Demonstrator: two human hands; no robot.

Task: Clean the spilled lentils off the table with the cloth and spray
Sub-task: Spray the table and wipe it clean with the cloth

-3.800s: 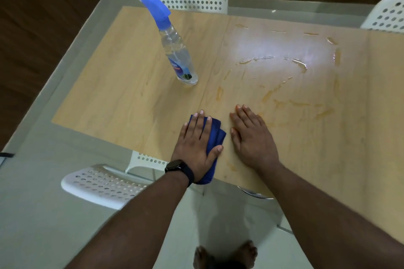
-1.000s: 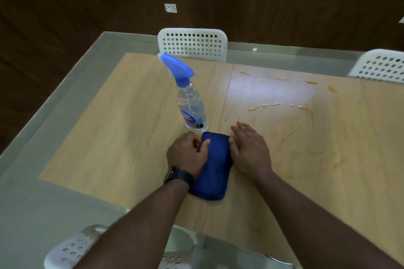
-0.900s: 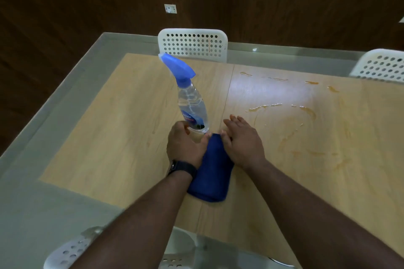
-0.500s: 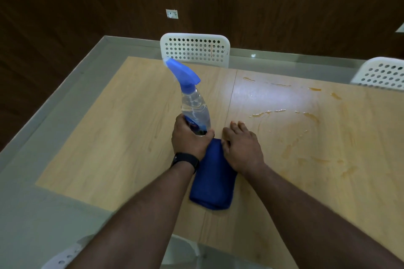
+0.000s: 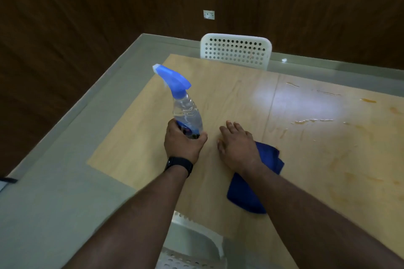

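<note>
So the left hand (image 5: pixel 182 145) has its fingers wrapped round the lower body of the spray bottle (image 5: pixel 185 113), gripping it near the base. The bottle's tilted a bit, blue trigger head up and pointing off to the left; can't tell if its base is touching the desk (image 5: pixel 135 150). The right hand (image 5: pixel 237 148) lies flat, fingers straight and relaxed, palm resting on the near-left end of the blue cloth (image 5: pixel 258 183), fingertips on bare wood just beside the bottle. The cloth is crumpled under that wrist. Orange smears and wet streaks of the spill (image 5: pixel 310 121) sit further right. 1 white perforated chair (image 5: pixel 237 50) stands at the far edge.
</note>
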